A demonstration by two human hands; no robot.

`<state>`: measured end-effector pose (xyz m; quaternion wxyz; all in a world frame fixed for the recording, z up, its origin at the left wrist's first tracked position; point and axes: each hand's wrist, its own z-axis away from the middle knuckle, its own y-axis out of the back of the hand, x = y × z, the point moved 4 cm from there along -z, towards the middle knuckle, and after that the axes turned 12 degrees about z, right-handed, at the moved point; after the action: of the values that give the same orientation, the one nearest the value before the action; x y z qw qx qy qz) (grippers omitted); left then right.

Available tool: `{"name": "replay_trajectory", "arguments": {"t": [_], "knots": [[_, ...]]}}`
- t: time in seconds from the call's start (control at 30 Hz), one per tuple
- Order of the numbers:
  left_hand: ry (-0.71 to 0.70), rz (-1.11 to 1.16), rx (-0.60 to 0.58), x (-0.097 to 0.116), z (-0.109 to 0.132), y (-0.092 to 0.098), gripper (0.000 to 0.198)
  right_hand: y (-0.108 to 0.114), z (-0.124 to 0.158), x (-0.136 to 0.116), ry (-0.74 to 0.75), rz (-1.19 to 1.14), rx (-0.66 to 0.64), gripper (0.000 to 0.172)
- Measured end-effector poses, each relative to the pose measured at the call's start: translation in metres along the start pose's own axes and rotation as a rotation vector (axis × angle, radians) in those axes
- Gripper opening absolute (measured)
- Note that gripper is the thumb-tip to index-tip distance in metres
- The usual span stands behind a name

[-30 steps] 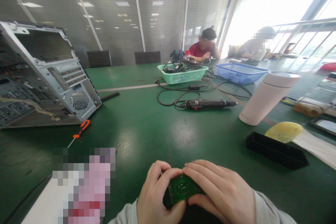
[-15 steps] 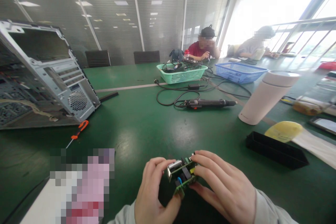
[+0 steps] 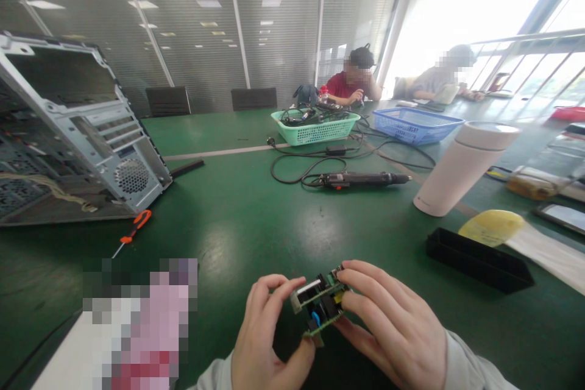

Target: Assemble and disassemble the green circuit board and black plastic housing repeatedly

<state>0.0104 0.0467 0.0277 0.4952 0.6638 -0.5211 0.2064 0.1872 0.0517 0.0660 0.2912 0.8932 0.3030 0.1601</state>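
A small circuit board assembly [image 3: 322, 304], two green boards stacked with black, yellow and blue parts between them, is held above the near edge of the green table [image 3: 256, 219]. My left hand [image 3: 269, 332] grips its left end, with fingertips on the upper corner and the thumb at the lower edge. On the other end, my right hand [image 3: 393, 323] is closed around it, fingers over the top and thumb underneath. My palms and fingers hide parts of both ends. A black open box [image 3: 478, 262] lies to the right of my right hand.
An open metal computer case [image 3: 132, 177] stands at left, beside an orange-handled screwdriver [image 3: 136, 226]. Further back are a corded electric screwdriver [image 3: 361, 180], a green basket [image 3: 315, 132] of cables and a blue basket [image 3: 418, 128]. A pinkish tumbler [image 3: 461, 170] stands right. Two people sit beyond.
The circuit board assembly has tilted slightly in my hands, showing more of the space between its boards. Both hands keep their grip in nearly the same place.
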Motion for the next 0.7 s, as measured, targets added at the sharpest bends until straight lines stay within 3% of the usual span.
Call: {"name": "replay_trajectory", "arguments": {"t": [0.5,0.6,0.7], "knots": [[-0.008,0.021,-0.001,0.001,-0.001,0.000,0.044,0.003,-0.001,0.001,-0.022,-0.015,-0.001,0.011],[0.017,0.006,-0.009,-0.001,0.002,0.000,0.047,0.000,0.000,0.006,-0.096,-0.134,-0.078,0.015],[0.037,0.010,-0.018,-0.003,0.005,-0.002,0.057,-0.009,0.006,0.013,-0.268,-0.290,-0.207,0.023]]}}
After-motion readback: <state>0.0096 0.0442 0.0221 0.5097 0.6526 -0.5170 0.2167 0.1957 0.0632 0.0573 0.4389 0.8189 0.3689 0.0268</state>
